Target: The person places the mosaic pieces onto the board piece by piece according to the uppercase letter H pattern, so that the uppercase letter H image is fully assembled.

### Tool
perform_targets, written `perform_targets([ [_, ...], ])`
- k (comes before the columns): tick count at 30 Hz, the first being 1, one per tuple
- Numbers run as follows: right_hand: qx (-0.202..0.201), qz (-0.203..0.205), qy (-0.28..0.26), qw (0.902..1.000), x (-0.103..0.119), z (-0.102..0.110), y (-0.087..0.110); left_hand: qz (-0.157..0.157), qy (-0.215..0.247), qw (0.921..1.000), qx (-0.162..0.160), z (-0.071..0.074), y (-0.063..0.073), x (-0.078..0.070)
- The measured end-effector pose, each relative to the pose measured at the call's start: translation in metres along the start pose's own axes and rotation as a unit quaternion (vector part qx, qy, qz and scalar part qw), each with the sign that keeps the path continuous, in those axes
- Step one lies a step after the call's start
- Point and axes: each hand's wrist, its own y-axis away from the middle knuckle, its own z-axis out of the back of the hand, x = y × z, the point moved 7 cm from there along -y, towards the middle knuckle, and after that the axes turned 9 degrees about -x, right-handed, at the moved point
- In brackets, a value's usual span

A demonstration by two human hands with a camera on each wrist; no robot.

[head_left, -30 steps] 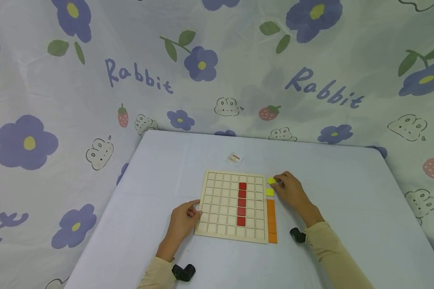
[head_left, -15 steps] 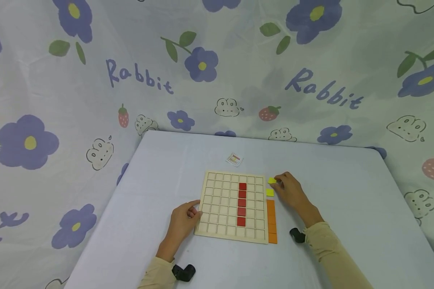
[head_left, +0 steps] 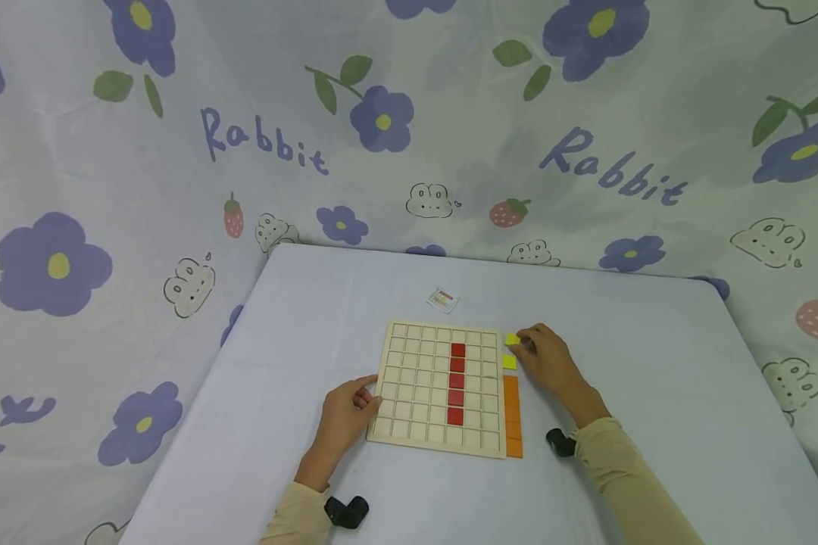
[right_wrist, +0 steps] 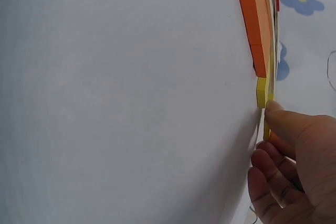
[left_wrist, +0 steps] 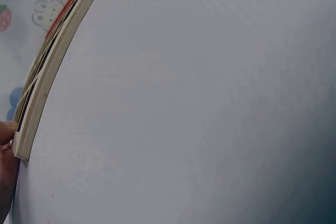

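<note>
A: Where's the small yellow flat tile?
B: Pinched, thumb to fingertips, in the right hand, just off the far right corner of the square pale wooden grid board. Can't tell if it's clear of the bench.
A: Key relation?
B: I'd say: grid lies immediately left of the tile. Red square column on it runs near-far.
A: Left hand?
B: Gripping the board's left edge, full board width from the tile. Right is the nearer hand.
</note>
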Motion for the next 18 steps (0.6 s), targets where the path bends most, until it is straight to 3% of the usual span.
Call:
perform_targets([
  [11, 0.002, 0.008, -0.012, 0.9999, 0.0041, 0.0010, -0.0008, 0.003, 0.001, 1.0000, 0.007, 0.0005, 0.0002, -0.0001],
  [18, 0.012, -0.016, -0.012, 0.9997, 0.0090, -0.0002, 0.0007, 0.008, 0.003, 0.9999, 0.008, 0.0011, 0.0002, 0.0002],
])
